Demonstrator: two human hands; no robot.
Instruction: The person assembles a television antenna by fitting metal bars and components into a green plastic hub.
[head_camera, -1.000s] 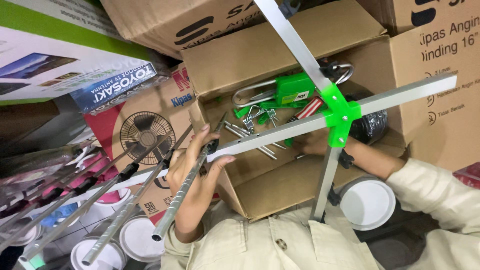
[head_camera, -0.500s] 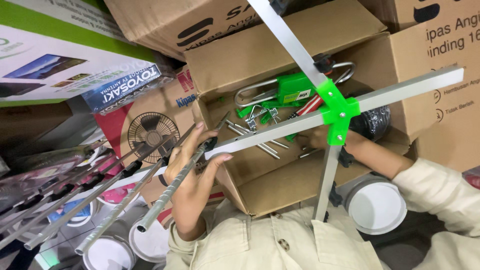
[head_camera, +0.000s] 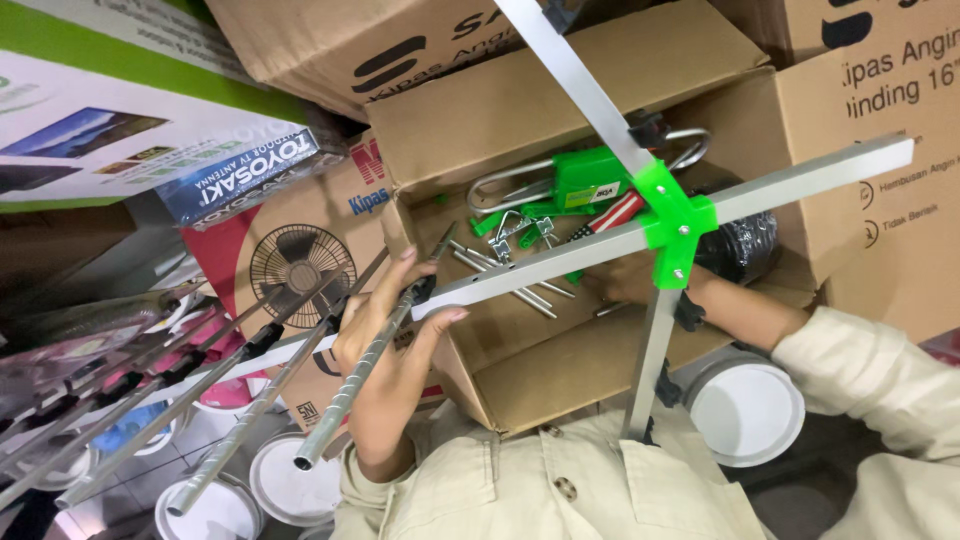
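Mid-assembly, I judge: left hand (head_camera: 385, 345) fingers clamp 1 ribbed silver rod (head_camera: 355, 385) at the square aluminium boom's (head_camera: 540, 265) 9 o'clock end; right hand (head_camera: 625, 283), fingers hidden, reaches into the open cardboard box (head_camera: 540, 370); seating the rod squarely seems next.

The antenna boom (head_camera: 560, 262) is matt brushed aluminium; its ribbed rod (head_camera: 365, 365) shines brighter. The joint (head_camera: 675, 215), at three o'clock, is glossy green plastic. The box (head_camera: 560, 90) is dull brown cardboard; the sleeve (head_camera: 880, 385) is soft beige cloth.
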